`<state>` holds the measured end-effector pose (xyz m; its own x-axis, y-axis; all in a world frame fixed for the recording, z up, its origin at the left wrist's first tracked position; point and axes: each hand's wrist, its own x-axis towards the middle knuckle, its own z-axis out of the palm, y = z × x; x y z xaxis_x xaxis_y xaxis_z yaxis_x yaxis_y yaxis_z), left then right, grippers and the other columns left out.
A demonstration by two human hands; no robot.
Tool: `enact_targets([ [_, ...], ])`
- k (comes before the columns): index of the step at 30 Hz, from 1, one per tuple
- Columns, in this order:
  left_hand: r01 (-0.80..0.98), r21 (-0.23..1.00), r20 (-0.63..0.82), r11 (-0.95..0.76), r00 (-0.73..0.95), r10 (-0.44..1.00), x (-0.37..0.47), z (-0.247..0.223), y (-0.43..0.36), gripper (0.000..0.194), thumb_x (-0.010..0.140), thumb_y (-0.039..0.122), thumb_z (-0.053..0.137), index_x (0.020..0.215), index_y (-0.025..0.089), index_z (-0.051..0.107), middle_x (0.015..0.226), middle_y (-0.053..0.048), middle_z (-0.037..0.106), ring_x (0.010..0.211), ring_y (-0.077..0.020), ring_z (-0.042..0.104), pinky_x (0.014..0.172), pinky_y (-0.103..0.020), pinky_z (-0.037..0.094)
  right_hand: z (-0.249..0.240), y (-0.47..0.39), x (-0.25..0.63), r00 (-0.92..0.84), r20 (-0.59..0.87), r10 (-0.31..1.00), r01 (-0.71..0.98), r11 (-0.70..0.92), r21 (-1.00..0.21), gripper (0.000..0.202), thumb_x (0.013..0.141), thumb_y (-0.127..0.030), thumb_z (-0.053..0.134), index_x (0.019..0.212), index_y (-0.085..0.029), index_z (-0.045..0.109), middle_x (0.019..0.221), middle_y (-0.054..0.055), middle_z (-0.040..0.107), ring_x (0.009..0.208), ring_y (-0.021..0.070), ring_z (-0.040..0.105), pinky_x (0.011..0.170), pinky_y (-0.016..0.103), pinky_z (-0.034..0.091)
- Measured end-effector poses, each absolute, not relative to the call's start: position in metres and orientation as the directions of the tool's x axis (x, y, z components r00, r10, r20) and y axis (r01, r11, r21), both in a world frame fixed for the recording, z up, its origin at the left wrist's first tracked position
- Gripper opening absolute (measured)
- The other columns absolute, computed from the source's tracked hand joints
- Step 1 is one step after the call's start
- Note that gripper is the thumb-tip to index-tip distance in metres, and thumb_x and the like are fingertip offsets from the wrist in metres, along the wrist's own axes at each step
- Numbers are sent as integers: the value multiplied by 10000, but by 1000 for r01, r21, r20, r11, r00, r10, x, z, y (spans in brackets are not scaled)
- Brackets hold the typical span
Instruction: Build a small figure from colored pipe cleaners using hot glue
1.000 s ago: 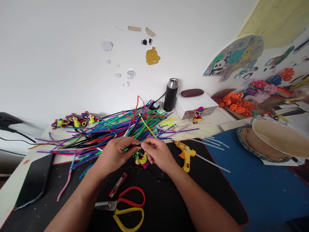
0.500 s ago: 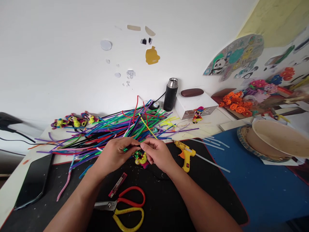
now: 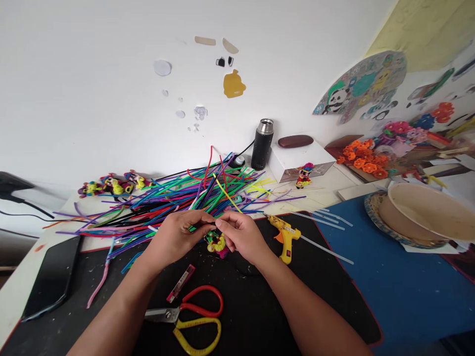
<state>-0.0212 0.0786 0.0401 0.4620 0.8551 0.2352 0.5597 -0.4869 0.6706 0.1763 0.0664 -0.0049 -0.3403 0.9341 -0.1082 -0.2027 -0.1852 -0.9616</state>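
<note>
A small pipe-cleaner doll (image 3: 216, 243) in yellow, green and magenta is between my hands, over the black mat (image 3: 256, 311). My left hand (image 3: 178, 236) pinches at its top with thumb and forefinger. From the other side, my right hand (image 3: 243, 236) is closed at the same spot, its fingertips almost meeting the left ones. The fingers cover the doll's upper part, so the exact piece pinched there cannot be made out. Nearer to me lie scissors (image 3: 200, 316) with one red and one yellow handle, and a small pink case (image 3: 180, 283).
Behind my hands spreads a heap of coloured pipe cleaners (image 3: 166, 198). A yellow glue gun (image 3: 285, 237) lies right, near clear glue sticks (image 3: 326, 217). Finished dolls (image 3: 115, 185) rest back left; another doll (image 3: 305, 175) stands by a white box (image 3: 297, 160). A black flask (image 3: 262, 146) and phone (image 3: 52, 277) are also there.
</note>
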Motion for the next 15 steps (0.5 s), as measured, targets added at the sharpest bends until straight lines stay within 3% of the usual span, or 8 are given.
enact_targets([
  [15,552,676,235,-488,466,853,-21,39,79,122,962,310,691,933,217,765,832,10,795,710,-137,706,682,-206,506,-6,66,176,-347,-131,929,-211,-214,-954,340,886,-535,709,860,-202,645,435,-110,489,346,82,384,400,216,291],
])
